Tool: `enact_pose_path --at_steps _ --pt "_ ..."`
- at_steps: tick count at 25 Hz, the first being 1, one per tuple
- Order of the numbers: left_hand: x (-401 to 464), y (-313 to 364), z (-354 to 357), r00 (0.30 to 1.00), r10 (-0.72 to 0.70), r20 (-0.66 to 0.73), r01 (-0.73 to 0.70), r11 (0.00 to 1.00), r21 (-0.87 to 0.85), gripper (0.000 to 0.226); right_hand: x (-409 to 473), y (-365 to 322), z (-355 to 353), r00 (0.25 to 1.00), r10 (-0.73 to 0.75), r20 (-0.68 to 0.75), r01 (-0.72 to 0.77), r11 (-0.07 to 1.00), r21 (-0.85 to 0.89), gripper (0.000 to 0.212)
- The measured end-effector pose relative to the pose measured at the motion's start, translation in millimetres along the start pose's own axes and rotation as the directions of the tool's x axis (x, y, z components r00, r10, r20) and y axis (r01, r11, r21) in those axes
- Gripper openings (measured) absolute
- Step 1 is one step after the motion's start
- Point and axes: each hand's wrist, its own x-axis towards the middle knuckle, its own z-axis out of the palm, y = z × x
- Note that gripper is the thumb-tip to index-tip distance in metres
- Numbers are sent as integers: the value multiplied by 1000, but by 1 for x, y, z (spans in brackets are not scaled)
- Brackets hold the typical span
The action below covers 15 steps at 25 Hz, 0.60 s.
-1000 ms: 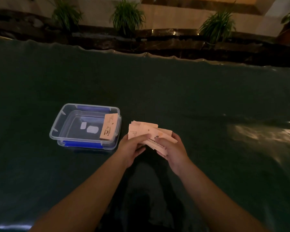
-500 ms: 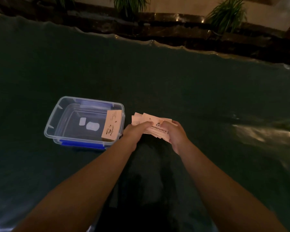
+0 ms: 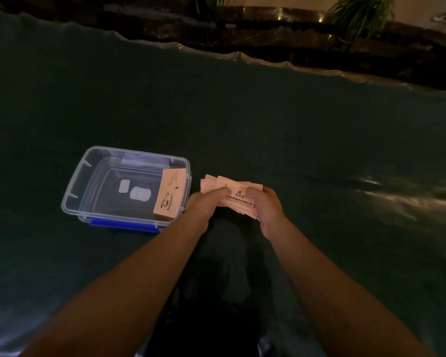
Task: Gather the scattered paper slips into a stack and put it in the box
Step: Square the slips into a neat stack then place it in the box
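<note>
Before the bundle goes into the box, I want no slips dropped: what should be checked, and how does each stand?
1. Both hands on slips: left hand, right hand: ok.
2. Edges squared: not ok, corners fan out.
3. Box open, no lid on: ok.
4. Floor space in box: ok, one card leans at its right wall.
5. Table free of stray slips: ok in what shows.

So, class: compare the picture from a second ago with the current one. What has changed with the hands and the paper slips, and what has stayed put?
Both hands, left hand and right hand, have kept hold of the paper slips, squaring the loose fan into a tighter bundle just right of the clear plastic box. Nothing was let go. The coffee-print card still leans inside the box's right wall, and the box has not moved.
</note>
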Motion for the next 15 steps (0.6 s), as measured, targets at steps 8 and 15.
enact_pose_path --at_steps 8,15 --pt "-10 -12 -4 991 87 99 -88 996 5 89 -14 9 -33 983 56 176 -57 998 -1 55" --pt "-36 -31 0 946 212 247 -200 977 -70 84 -53 55 -67 935 52 350 -83 994 74 71"
